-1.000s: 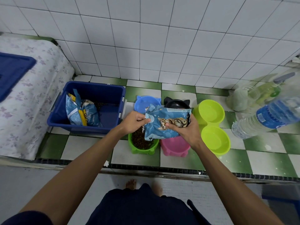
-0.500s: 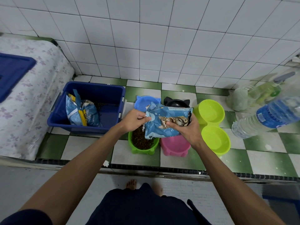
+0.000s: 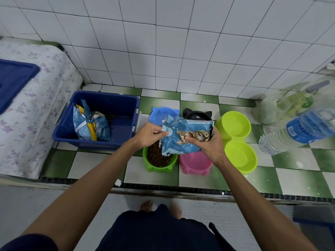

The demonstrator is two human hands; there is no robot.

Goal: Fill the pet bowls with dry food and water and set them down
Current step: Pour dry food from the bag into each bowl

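Above the bowls, food bag (image 3: 184,134): blue, held over the green and pink bowls.
Left hand (image 3: 149,134): pinches the bag's left edge.
Right hand (image 3: 208,144): grips the bag's right side, thumb on the cat picture.
Green bowl (image 3: 159,160): holds brown dry food.
Pink bowl (image 3: 194,163): just right of the green one.
Double lime bowl (image 3: 237,140): further right.
Blue bowl (image 3: 159,114) and black bowl (image 3: 196,114): behind the bag.
Water bottle (image 3: 297,130): lying at the right.
Blue bin (image 3: 101,120): at the left, another bag inside.

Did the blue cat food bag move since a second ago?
Yes, a little. The food bag has shifted slightly up toward the wall, covering more of the black bowl and less of the green bowl. Both hands grip it.
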